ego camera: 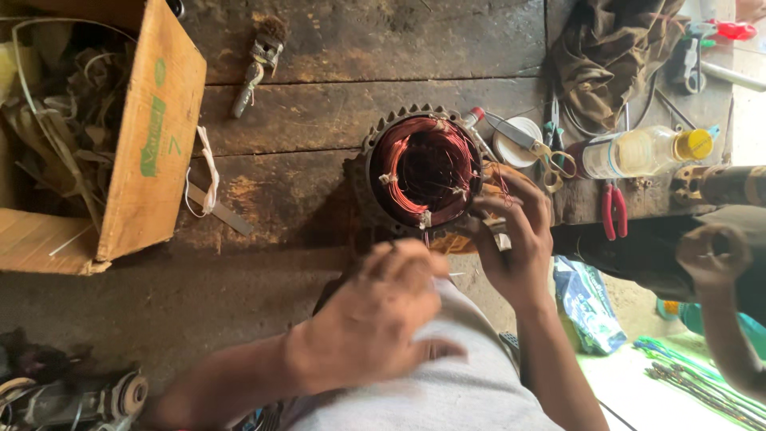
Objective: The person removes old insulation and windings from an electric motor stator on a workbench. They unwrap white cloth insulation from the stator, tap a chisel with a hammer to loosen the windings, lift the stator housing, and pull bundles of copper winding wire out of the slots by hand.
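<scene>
We see repair workshop: worn, stained wooden desk [335,48], copper-wound motor stator [423,169], red pliers [613,211], scissors [550,152], oil bottle [642,152], cardboard box [152,136] of scrap.

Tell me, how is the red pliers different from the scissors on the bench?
The red pliers have plain red handles and lie shut at the bench edge. The scissors have yellowish ring handles and longer grey blades, lying nearer the right hand. Both are metal hand tools lying flat, and no hand holds either.
</scene>
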A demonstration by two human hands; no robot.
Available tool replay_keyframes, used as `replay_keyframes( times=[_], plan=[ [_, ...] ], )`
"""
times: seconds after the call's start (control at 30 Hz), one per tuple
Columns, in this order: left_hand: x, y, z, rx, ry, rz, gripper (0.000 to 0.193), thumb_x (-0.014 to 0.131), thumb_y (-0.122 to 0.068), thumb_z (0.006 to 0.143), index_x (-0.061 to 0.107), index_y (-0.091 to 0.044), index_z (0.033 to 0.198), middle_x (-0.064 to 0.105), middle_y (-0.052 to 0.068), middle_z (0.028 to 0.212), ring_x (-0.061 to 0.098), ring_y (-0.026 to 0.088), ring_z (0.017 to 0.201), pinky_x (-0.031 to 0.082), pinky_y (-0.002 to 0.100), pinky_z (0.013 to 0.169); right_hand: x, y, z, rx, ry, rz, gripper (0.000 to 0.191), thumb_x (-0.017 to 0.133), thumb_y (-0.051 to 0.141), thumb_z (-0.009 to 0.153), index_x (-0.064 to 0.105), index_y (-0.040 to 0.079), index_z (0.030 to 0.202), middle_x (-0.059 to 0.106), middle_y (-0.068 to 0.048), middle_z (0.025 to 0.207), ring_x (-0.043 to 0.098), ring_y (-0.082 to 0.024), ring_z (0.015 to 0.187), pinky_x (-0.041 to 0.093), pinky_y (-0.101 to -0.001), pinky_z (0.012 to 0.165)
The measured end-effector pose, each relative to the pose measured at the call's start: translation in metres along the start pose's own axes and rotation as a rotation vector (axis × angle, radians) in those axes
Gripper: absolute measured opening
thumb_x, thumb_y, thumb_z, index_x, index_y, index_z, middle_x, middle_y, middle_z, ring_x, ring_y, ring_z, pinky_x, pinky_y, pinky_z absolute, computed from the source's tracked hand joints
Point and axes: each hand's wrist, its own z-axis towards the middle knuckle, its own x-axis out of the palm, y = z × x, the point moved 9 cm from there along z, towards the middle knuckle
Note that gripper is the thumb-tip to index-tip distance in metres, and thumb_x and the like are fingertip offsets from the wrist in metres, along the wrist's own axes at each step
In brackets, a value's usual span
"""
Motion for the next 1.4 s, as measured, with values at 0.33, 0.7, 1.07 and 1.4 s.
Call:
replay_keyframes(
  times=[0.33,0.7,1.07,1.4],
  plan=[
    [0.043,0.096,0.058,-0.196,0.090,0.621,0.046,0.067,-0.041,0.087,0.075,0.003,0.098,0.058,0.017,0.125,0.042,0.036,0.133,0.025,0.054,0.118,-0.009,-0.017,-0.028,0.101,-0.063,0.096,0.017,0.075,0.009,0.093,0.071,0.010,0.111,0.059,-0.017,0.140,0.060,-0.029,0.128,0.053,-0.0385,0.104],
    [0.022,0.128,0.056,-0.329,-0.106,-0.279,0.029,0.066,-0.035,0.094,0.078,-0.009,0.087,0.053,0.016,0.133,0.040,0.033,0.132,0.029,0.051,0.115,-0.015,-0.025,-0.039,0.152,-0.065,0.042,0.017,0.075,0.013,0.094,0.074,0.012,0.110,0.063,-0.015,0.138,0.061,-0.029,0.121,0.050,-0.0407,0.102],
    [-0.189,0.129,-0.019,0.129,-0.835,-0.817,0.033,0.037,-0.041,0.116,0.050,-0.012,0.124,0.054,0.002,0.113,0.052,0.014,0.104,0.044,0.033,0.099,0.004,0.010,0.031,-0.022,0.038,-0.099,0.058,0.082,0.033,0.088,0.062,0.005,0.134,0.052,-0.018,0.148,0.048,-0.040,0.135,0.040,-0.0518,0.111],
    [-0.042,0.106,0.002,-0.189,-0.276,0.042,0.052,0.072,-0.007,0.083,0.055,0.001,0.131,0.059,0.021,0.131,0.054,0.035,0.127,0.043,0.046,0.109,0.021,-0.011,0.062,0.379,0.119,0.835,0.022,0.062,0.019,0.101,0.063,0.007,0.119,0.067,-0.013,0.120,0.059,-0.029,0.118,0.048,-0.0386,0.106]
  ],
)
